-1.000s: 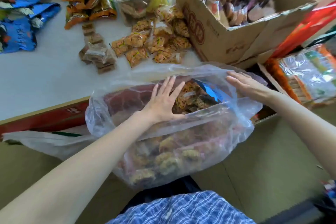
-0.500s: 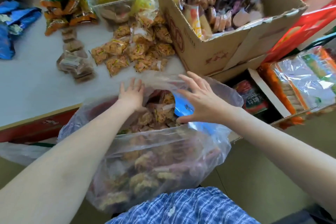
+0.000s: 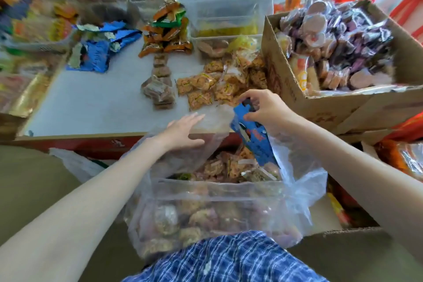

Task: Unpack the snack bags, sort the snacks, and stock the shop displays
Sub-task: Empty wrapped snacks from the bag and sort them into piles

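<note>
**Blue packet at the bag's mouth**

While the left hand [image 3: 183, 130] lies flat with straight fingers on the far rim of the clear plastic bag [image 3: 219, 210] at lower centre, the right hand [image 3: 265, 110] pinches the top of a blue snack packet [image 3: 254, 142], which hangs below it into the bag's opening, right of centre, at the table [image 3: 96, 103] edge.

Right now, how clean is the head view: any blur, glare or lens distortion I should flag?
Head view: strong motion blur smears the far-left shelves; the blue card, right hand and left hand stay fairly sharp. Wide-angle bending tilts the cardboard box at right. Daylight is even, with mild sheen on the clear plastic bag; no hard shadows.
</note>
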